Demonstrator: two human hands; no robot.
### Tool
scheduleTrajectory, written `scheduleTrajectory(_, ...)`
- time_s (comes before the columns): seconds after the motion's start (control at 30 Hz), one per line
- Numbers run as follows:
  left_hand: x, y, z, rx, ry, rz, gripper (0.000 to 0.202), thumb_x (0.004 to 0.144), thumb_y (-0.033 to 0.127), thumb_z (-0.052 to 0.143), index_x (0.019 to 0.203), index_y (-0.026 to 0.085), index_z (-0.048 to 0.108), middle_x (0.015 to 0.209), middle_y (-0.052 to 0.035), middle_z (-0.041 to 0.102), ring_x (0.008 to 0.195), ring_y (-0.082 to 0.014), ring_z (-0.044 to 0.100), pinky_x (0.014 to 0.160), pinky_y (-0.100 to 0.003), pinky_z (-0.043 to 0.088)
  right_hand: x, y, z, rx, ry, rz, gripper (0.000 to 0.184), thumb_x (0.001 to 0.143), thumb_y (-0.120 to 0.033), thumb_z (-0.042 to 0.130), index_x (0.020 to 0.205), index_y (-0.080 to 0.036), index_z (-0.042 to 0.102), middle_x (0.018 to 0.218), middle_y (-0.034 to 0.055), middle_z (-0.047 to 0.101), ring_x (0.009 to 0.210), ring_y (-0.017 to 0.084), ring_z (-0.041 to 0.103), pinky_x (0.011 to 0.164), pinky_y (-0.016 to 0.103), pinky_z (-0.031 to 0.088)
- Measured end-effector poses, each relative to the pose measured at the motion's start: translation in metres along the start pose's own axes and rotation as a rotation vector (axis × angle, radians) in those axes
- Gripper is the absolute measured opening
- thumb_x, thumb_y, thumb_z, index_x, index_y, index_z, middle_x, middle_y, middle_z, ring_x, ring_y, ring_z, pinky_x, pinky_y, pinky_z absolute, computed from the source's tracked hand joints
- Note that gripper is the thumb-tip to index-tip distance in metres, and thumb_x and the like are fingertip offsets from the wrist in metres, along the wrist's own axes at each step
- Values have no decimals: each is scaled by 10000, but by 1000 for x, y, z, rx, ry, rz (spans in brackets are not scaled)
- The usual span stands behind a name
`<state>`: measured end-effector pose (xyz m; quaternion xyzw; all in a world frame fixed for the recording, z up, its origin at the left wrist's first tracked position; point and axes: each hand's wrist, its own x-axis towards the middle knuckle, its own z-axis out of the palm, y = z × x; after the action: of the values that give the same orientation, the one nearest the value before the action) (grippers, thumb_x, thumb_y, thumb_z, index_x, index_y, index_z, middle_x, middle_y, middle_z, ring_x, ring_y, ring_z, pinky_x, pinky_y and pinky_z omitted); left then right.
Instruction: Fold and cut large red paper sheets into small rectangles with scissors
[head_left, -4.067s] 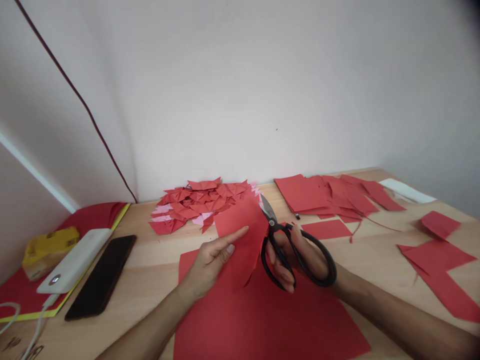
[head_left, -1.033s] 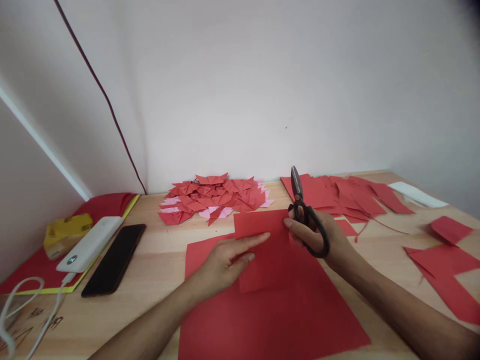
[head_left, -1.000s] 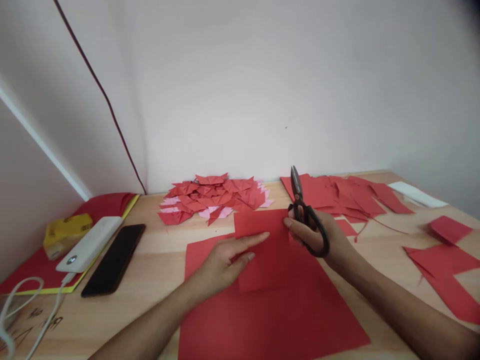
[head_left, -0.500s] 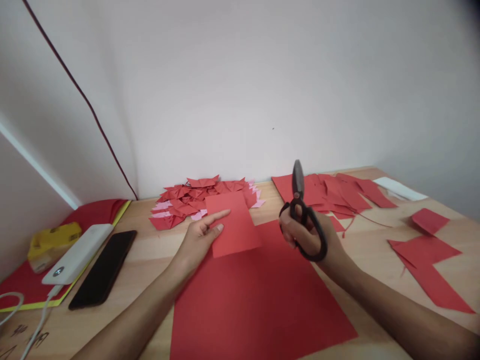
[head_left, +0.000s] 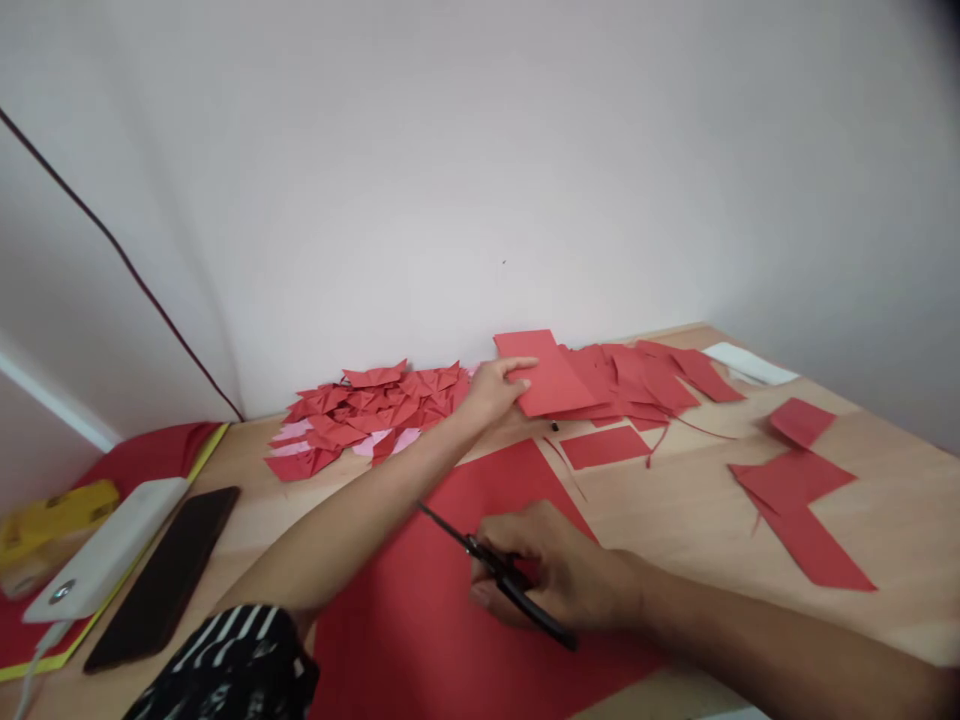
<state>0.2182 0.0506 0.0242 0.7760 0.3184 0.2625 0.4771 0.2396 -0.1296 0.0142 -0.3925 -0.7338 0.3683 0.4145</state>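
My left hand (head_left: 501, 388) reaches to the back of the table and pinches a red paper rectangle (head_left: 546, 375) at its left edge. That piece is beside and partly over a pile of cut red paper pieces (head_left: 637, 378). Dark-handled scissors (head_left: 510, 580) are gripped in my right hand (head_left: 551, 565), blades pointing to the upper left. This hand is over a large red paper sheet (head_left: 405, 620) in front of me. Just behind it, a small red paper strip (head_left: 604, 447) lies flat on the wood.
Folded red and pink paper pieces (head_left: 375, 410) are heaped against the wall. More red cut pieces (head_left: 802, 500) lie at the right. On the left are a black phone (head_left: 165, 575), a white power bank (head_left: 109, 550) with a cable, and a yellow roll (head_left: 56, 530).
My left hand has carried the red rectangle right and back, to the cut pile. My right hand has come down and nearer with the scissors, now tilted leftward. The view has shifted right.
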Motion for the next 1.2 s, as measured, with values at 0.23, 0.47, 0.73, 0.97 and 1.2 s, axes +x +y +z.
scheduleTrajectory(0.23, 46, -15, 33, 148, -56, -12, 464, 753, 30, 633, 1203, 135, 681, 1208, -109, 692, 988, -216, 687, 924, -329, 524, 0, 8, 1, -31, -6, -56, 289, 822, -343, 645, 660, -187, 464, 575, -54, 494, 491, 60, 439, 472, 173, 301)
scheduleTrajectory(0.47, 54, -10, 31, 245, -136, 72, 499, 752, 50, 651, 1239, 162, 662, 1262, -75, 667, 1099, -219, 640, 1023, -335, 460, 1, 13, 3, -83, -16, -66, 296, 842, -373, 615, 666, -195, 458, 575, -59, 484, 486, 64, 437, 456, 177, 294)
scheduleTrajectory(0.73, 51, -6, 28, 355, -202, 125, 629, 705, 66, 708, 1318, 150, 596, 1293, -104, 645, 1178, -267, 600, 1055, -354, 419, 2, 14, 3, -161, -81, -94, 228, 841, -327, 609, 696, -203, 485, 600, -47, 523, 518, 85, 467, 491, 199, 321)
scheduleTrajectory(0.97, 43, -3, 26, 468, -144, 161, 789, 751, 128, 712, 1457, 38, 372, 1475, -213, 446, 1354, -303, 431, 1117, -360, 325, 3, 14, 3, -160, -68, -93, 278, 846, -343, 615, 671, -203, 451, 586, -59, 483, 496, 71, 425, 475, 192, 289)
scheduleTrajectory(1.2, 20, 5, 8, 584, -136, 192, 507, 830, 152, 606, 1329, 85, 544, 1289, -200, 605, 1211, -326, 530, 1043, -442, 376, 3, 4, -16, -103, 78, 13, 204, 844, -305, 605, 706, -185, 514, 610, -34, 524, 530, 84, 460, 500, 191, 345)
